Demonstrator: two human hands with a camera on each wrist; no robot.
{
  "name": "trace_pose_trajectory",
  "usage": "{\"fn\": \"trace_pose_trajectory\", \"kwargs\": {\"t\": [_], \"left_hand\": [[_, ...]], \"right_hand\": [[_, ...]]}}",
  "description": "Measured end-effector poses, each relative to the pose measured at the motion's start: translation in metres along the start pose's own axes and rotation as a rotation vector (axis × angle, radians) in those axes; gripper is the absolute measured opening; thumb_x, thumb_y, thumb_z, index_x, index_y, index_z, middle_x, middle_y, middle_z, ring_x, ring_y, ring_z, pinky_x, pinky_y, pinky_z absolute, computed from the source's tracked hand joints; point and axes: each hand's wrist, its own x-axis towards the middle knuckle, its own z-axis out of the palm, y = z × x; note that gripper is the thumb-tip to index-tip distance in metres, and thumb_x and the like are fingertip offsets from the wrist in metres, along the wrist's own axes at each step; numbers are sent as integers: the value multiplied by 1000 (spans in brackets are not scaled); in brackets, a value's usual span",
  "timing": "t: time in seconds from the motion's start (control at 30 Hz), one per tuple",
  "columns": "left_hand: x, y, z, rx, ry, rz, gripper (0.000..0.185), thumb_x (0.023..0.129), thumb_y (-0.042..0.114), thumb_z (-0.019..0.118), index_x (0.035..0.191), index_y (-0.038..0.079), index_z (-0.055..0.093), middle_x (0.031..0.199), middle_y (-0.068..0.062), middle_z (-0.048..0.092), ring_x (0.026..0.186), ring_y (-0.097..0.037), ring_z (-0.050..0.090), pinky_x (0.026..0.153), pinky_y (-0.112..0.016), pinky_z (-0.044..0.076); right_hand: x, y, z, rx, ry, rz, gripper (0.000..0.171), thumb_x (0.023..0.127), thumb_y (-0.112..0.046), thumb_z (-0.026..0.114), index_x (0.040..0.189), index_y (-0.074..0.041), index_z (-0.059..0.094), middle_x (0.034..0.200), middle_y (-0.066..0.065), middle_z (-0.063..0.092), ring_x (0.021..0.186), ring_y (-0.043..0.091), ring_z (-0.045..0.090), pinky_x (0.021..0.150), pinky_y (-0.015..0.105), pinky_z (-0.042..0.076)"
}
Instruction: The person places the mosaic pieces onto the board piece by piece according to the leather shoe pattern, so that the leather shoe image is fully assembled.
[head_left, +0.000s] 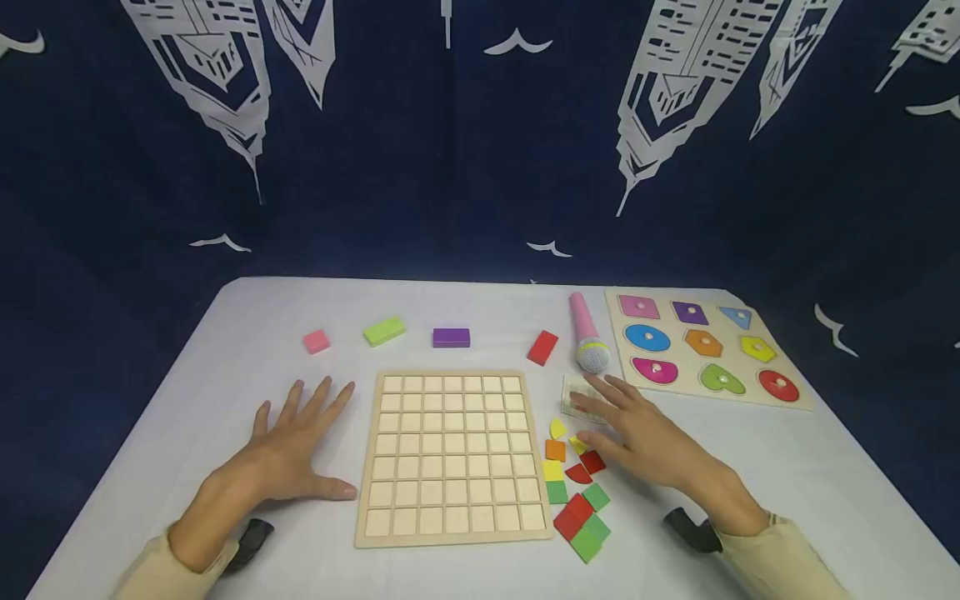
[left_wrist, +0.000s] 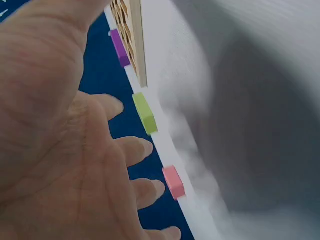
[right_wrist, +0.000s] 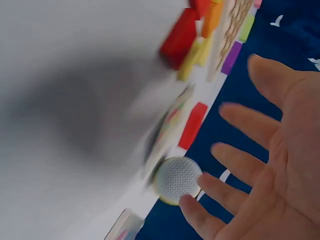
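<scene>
White table (head_left: 465, 312), pale empty grid board (head_left: 452, 455)

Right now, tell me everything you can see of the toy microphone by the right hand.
The toy microphone lies flat on the white table, its pink handle pointing away and its round silver mesh head toward the person. It looks like plastic. It sits between the red block and the shape puzzle board, apparently touching neither. The right hand hovers open just short of the head, its fingers not touching it.
</scene>
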Motion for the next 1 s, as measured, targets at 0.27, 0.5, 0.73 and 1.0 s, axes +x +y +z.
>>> {"fn": "trace_pose_trajectory", "kwargs": {"t": [0.27,0.5,0.73,1.0], "left_hand": [[10,10,-1,20,-165,-68,136,47,64,89,159,19,27,162,-29,14,144,-64,4,101,-84,9],[12,14,-1,24,-187,-65,131,49,62,90,159,26,28,162,-29,13,143,-65,4,100,-84,12],[7,12,1,27,-187,-52,129,52,61,89,159,26,27,162,-30,14,142,-66,5,98,-85,13],[10,11,2,5,-191,-32,128,54,60,89,160,27,24,163,-30,10,143,-65,2,98,-86,10]], "right_hand": [[31,-15,-1,128,-114,-45,43,85,-17,79,127,-12,69,126,4,66,116,24,59,95,44,53],[50,-7,-4,248,-213,43,43,80,-9,83,121,-9,69,112,2,68,93,18,58,84,33,55],[52,-8,0,290,-236,67,37,79,-8,84,113,-10,71,105,0,67,89,18,55,75,24,52],[53,-10,3,253,-200,48,24,79,-8,83,100,-14,73,89,-1,63,81,15,53,66,24,50]]}}
